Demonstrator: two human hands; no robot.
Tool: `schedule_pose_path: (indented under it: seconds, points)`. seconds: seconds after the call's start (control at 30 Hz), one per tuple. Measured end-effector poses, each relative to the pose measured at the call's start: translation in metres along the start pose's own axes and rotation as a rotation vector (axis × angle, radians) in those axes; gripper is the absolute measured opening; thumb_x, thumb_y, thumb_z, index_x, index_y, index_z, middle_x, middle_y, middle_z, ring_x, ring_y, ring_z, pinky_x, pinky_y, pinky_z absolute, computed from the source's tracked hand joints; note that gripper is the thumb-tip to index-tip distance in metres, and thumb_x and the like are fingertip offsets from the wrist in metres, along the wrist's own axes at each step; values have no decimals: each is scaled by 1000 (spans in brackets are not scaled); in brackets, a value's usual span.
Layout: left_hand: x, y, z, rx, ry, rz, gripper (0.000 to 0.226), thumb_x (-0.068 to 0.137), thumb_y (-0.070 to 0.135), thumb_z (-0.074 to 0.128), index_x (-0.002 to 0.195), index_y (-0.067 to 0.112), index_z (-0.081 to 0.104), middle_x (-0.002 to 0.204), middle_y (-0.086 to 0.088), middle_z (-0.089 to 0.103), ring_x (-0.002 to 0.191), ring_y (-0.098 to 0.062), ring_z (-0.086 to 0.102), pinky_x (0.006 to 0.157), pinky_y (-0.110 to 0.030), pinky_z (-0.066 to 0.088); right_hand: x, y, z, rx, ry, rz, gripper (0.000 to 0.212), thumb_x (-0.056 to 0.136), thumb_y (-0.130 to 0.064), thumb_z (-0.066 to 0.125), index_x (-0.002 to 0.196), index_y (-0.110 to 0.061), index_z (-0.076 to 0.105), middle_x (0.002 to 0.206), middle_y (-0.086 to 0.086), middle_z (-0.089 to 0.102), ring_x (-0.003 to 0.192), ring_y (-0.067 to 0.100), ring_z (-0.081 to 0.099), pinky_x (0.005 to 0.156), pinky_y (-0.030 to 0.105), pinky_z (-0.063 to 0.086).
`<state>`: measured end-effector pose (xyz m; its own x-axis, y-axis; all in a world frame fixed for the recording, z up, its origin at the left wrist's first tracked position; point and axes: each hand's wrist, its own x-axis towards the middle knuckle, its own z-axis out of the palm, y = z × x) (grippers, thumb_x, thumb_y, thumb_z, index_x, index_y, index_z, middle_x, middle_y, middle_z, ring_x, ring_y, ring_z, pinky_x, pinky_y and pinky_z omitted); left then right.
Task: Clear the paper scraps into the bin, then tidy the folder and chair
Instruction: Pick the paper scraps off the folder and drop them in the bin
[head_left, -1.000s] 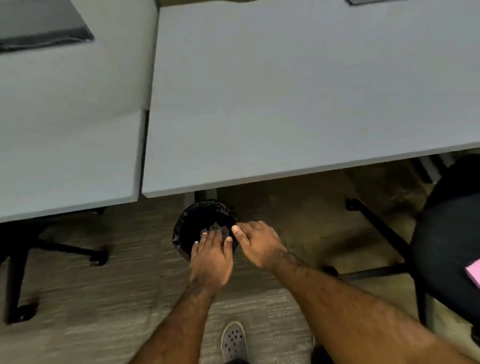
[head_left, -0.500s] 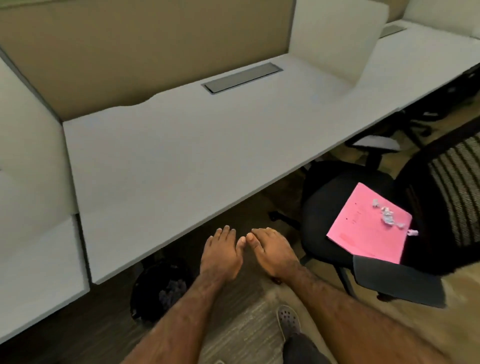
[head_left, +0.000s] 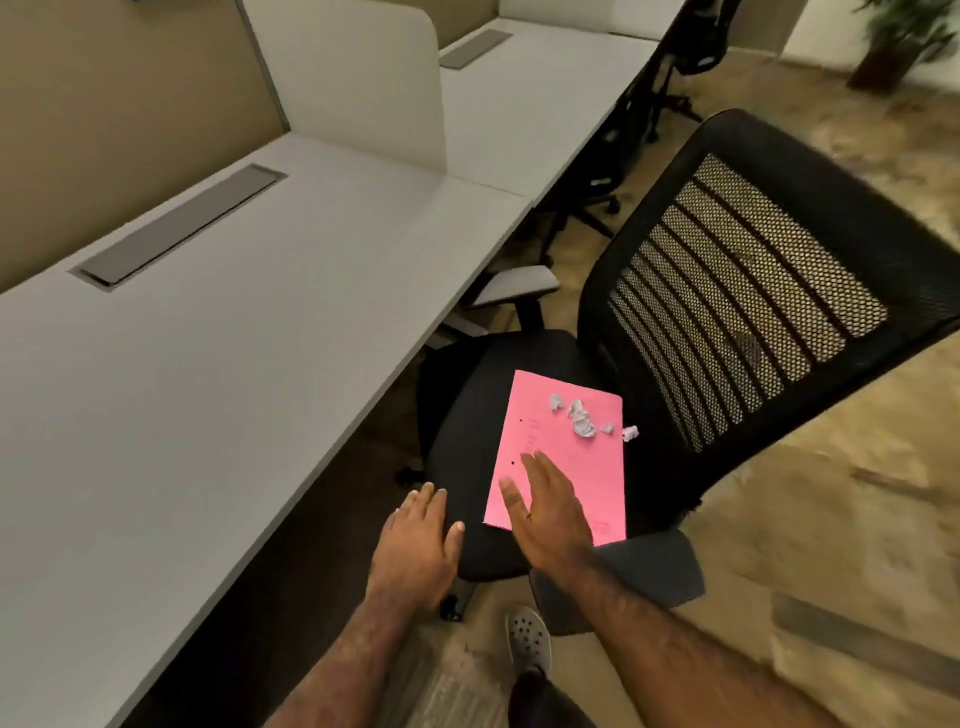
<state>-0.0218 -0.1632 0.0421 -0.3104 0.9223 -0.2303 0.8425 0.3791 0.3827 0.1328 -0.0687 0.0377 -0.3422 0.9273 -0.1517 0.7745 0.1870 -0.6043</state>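
Both hands are empty with fingers spread flat: the right hand (head_left: 551, 506) hovers over the near end of the pink folder (head_left: 569, 457), the left hand (head_left: 418, 545) over the front edge of the black chair (head_left: 675, 312) seat. That folder lies flat on the seat, and a few white scraps (head_left: 581, 419) sit bunched at its far end near the mesh backrest, one scrap (head_left: 629, 433) just off its edge. To the left stands a white desk (head_left: 208, 364), chair beside it
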Motion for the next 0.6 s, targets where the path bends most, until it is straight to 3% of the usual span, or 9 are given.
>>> schedule_pose_path:
  seconds: [0.3,0.43,0.6]
  points:
    - [158,65,88,94,-188,78,83,88,66,38,152,28,0,162,1,-3,149,-27,2,113,-40,1,120,142,-8,-83,-76,351,65,95,-56,31,149,-20,22,160,6,17,140,30,30,110,44,34]
    - [219,84,126,146,-209,92,95,79,75,40,151,30,-4,161,0,-11,148,-31,-2,116,-46,4,164,186,0,-150,-64,413,64,96,-51,36,150,-19,22,161,5,10,134,32,35,105,47,38]
    - [281,106,162,212,-237,169,102,73,84,36,147,38,-15,157,2,-25,145,-31,-17,111,-50,-7,200,216,18,-304,-43,463,65,96,-49,37,150,-22,17,161,4,9,137,33,30,104,48,39]
